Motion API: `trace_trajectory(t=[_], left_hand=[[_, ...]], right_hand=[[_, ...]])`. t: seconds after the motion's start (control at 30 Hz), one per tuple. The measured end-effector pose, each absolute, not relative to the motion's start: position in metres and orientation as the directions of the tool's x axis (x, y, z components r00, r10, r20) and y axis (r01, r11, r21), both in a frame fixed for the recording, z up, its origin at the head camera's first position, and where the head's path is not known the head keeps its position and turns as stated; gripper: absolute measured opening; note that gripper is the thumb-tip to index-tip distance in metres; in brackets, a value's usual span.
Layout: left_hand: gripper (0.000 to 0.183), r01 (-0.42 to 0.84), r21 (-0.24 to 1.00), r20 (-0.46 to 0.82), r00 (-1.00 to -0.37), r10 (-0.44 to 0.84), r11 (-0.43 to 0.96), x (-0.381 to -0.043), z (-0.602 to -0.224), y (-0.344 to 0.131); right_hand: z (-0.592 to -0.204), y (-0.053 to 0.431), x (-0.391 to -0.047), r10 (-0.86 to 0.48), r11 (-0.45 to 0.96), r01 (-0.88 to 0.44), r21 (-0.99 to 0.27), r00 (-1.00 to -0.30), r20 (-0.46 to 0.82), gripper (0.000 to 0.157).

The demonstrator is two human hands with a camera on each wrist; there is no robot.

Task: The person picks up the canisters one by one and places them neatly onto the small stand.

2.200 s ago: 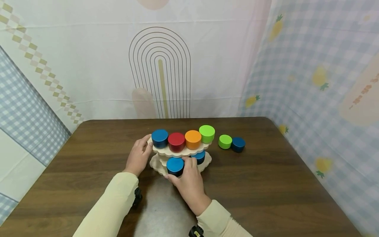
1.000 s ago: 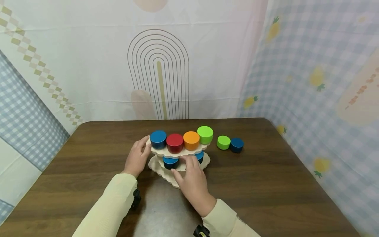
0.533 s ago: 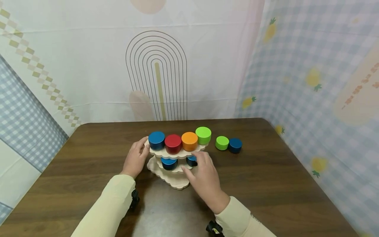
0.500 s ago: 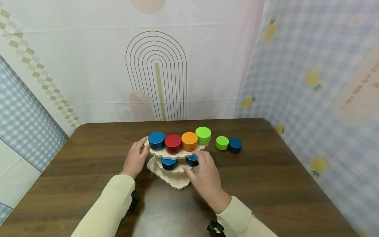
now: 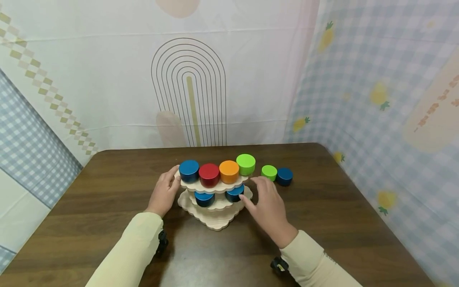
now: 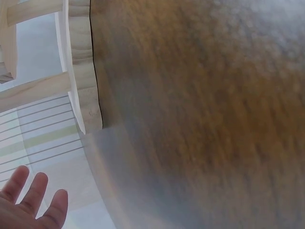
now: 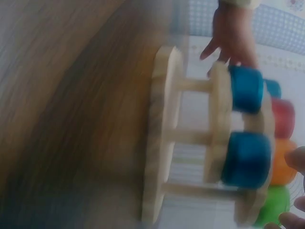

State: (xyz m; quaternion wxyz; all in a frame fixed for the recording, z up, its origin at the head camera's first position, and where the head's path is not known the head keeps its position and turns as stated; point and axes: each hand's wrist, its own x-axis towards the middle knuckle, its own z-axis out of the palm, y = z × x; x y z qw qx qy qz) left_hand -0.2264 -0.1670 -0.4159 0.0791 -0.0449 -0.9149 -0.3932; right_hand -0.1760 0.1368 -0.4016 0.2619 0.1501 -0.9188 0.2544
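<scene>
A pale wooden tiered stand with scalloped shelves stands on the table. Its top shelf bears a blue round block, a red one, an orange one and a light green one. Two more blue blocks, a left one and a right one, rest on the middle shelf. My left hand holds the top shelf's left edge between thumb and fingers, its other fingers spread in the left wrist view. Just right of the stand, my right hand is empty, fingers apart beside the right blue block.
A small light green block and a dark blue block sit side by side on the brown table, right of the stand. Patterned cloth hangs behind the table and along both sides.
My right hand has put a blue block onto the middle shelf's left, let go, and moved right past the other blue block, uncovering it. My left hand has stayed at the stand.
</scene>
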Motion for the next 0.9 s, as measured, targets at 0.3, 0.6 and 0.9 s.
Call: trace_trajectory(t=[0.3,0.6,0.9], left_hand=[[0.053,0.150,0.710,0.184,-0.983,0.024,0.688,-0.227,-0.416,-0.167],[0.052,0.143,0.714,0.183,-0.983,0.014,0.685,-0.226,-0.416,-0.168],[0.052,0.147,0.715,0.184,-0.983,0.019,0.684,-0.226,-0.415,-0.167]], right_hand=[[-0.405,0.165,-0.197,-0.190,0.876,-0.388,-0.286,-0.823,0.536,0.058],[-0.411,0.197,-0.223,-0.222,0.901,-0.358,-0.246,-0.866,0.448,0.067],[-0.420,0.225,-0.246,-0.205,0.913,-0.308,-0.268,-0.913,0.352,0.077]])
